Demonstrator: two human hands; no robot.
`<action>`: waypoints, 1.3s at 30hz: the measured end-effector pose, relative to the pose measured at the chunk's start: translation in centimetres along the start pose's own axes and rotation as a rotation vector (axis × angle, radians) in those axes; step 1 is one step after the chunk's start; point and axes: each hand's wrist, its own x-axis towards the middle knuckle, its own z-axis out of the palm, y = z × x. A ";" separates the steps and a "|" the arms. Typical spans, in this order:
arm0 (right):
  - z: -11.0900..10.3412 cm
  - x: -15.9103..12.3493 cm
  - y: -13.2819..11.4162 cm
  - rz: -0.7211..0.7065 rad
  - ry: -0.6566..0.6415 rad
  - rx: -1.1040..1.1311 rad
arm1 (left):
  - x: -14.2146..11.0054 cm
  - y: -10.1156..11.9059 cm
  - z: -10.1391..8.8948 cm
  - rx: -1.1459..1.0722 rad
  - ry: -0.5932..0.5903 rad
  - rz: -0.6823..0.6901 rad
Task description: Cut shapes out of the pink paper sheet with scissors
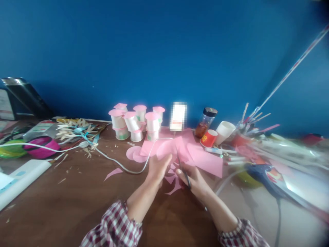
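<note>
Currently gripping partly hidden scissors [189,181] in the right hand [195,179], pinching pink paper [166,149] left of them with the left hand [157,169]; blurred far right of them; brown tabletop [77,206] beneath, blue wall [154,51] beyond.

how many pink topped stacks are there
6. Front row: left stack, middle stack, right stack; back row, partly hidden: rear left stack, rear middle stack, rear right stack. More may hide behind.

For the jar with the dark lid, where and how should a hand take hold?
Around the clear upper body of the jar, just below the dark lid, probably coming from its left. The body is round and tall enough to wrap, while the red cup and white cup crowd its right side.
</note>
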 end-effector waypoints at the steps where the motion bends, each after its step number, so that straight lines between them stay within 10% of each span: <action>1: 0.0 0.0 0.0 0.001 0.003 0.002 | -0.1 0.1 0.0 0.020 0.005 0.007; 39: 0.1 0.2 0.3 0.027 0.027 -0.045 | -0.2 -0.4 0.4 -0.091 0.009 0.001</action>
